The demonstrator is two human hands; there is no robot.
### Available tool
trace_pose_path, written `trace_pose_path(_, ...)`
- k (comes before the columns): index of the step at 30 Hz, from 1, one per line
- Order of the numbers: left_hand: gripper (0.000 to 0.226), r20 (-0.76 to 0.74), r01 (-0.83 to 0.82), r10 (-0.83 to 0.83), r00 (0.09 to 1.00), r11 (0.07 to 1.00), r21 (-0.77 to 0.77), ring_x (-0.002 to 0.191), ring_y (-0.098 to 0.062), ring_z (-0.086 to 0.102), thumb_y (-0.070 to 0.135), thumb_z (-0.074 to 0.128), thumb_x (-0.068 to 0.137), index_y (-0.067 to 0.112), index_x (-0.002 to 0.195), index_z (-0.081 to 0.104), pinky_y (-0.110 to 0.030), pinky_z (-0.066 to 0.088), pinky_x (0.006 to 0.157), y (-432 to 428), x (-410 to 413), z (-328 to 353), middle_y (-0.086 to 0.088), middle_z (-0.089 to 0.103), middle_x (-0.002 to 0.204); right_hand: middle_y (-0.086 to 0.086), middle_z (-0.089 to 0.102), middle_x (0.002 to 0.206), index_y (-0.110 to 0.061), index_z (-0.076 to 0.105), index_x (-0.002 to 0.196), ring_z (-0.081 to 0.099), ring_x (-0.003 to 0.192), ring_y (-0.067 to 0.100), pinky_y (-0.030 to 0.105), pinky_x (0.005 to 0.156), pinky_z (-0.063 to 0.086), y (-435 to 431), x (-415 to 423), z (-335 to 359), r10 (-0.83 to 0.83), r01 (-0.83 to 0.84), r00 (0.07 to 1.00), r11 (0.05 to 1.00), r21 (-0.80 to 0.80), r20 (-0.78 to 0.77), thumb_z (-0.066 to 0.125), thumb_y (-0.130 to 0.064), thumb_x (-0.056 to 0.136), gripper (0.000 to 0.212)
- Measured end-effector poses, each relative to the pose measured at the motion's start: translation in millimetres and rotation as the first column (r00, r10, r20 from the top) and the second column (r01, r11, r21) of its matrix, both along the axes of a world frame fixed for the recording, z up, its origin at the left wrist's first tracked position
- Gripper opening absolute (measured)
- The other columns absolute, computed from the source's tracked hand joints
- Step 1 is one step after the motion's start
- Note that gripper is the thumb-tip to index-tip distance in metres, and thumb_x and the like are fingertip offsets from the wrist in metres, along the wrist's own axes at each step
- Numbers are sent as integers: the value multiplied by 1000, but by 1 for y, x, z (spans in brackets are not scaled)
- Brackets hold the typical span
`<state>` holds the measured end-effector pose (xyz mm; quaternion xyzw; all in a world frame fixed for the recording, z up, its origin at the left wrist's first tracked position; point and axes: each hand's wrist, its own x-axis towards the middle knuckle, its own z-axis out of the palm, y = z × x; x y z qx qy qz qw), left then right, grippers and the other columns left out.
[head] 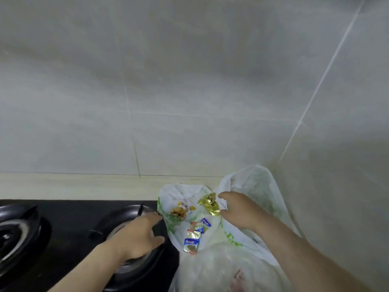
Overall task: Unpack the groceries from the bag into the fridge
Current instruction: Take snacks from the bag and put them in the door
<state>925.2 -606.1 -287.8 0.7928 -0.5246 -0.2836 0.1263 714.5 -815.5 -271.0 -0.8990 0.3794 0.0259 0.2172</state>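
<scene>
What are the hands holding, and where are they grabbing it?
The right hand holds the gold packet by its right edge. The left hand touches the left rim of the bag; whether it grips cannot be told.
</scene>
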Motion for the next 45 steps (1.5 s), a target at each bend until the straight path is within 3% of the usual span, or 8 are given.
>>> trace_pose_path(3, 71, 65, 56, -56, 996, 998, -3, 144, -10, 28, 30, 63, 90, 25, 151, 29, -6, 15, 102, -19, -4, -22, 6, 30, 157, -2, 57, 133, -30, 46, 141, 53, 120, 16, 25, 92, 45, -21, 3, -21, -8, 8, 1000, 999, 42, -10, 58, -36, 92, 51)
trace_pose_path(8, 87, 114, 86, -92, 989, 995, 56, 150, -11, 9, 38, 69, 86, 22, 155, 19, -19, 13, 116, -40, 4, -57, 4, 10, 164, -3, 53, 141, -27, 50, 140, 49, 129, 17, 31, 104, 42, -45, 18, -47, 26, -24, 999, 997, 68, -29, 59, -29, 92, 49)
trace_pose_path(14, 71, 257, 136, -150, 955, 988, 70, 149, -14, 16, 45, 56, 91, 23, 152, 28, -27, 17, 118, -66, 9, -83, 2, 19, 162, -4, 62, 115, -25, 61, 114, 60, 106, 19, 37, 91, 51, -73, 48, -85, 104, -102, 994, 989, 107, -16, 58, -27, 87, 28)
trace_pose_path(19, 75, 397, 142, -213, 893, 969, 200, 151, -19, 9, 54, 43, 93, 19, 155, 19, -35, -3, 121, -92, 3, -104, -4, 13, 164, 2, 55, 107, -14, 55, 101, 56, 100, 23, 37, 84, 49, -93, 63, -111, 86, -81, 994, 993, 81, -61, 56, -26, 85, 20)
trace_pose_path(24, 81, 438, 109, -289, 851, 914, 391, 151, -21, 7, 62, 44, 89, 20, 154, 20, -53, -7, 119, -102, 3, -119, -5, 14, 163, 4, 55, 126, -15, 53, 129, 55, 115, 25, 36, 92, 48, -106, 70, -130, 77, -67, 992, 992, 105, -98, 57, -34, 91, 43)
trace_pose_path(30, 76, 461, 103, -327, 825, 889, 447, 150, -24, 10, 63, 46, 87, 20, 149, 32, -59, -10, 117, -108, 4, -126, -6, 23, 160, 3, 59, 123, -20, 55, 123, 55, 110, 24, 39, 90, 50, -113, 75, -146, 91, -86, 987, 995, 43, -129, 61, -36, 86, 40)
trace_pose_path(35, 72, 447, 101, -323, 834, 887, 451, 150, -24, 11, 58, 51, 87, 20, 146, 36, -59, -9, 118, -109, 6, -130, -6, 25, 159, 6, 46, 142, -18, 30, 149, 45, 126, 28, 40, 102, 45, -115, 80, -152, 108, -109, 974, 994, 4, -201, 63, -38, 87, 74)
trace_pose_path(45, 69, 416, 112, -285, 864, 913, 393, 151, -22, 7, 55, 45, 92, 20, 150, 31, -56, -9, 118, -104, 8, -117, -5, 18, 162, 7, 47, 126, -16, 50, 126, 47, 115, 26, 36, 95, 45, -110, 84, -158, 107, -116, 979, 993, -39, -173, 67, -31, 83, 49)
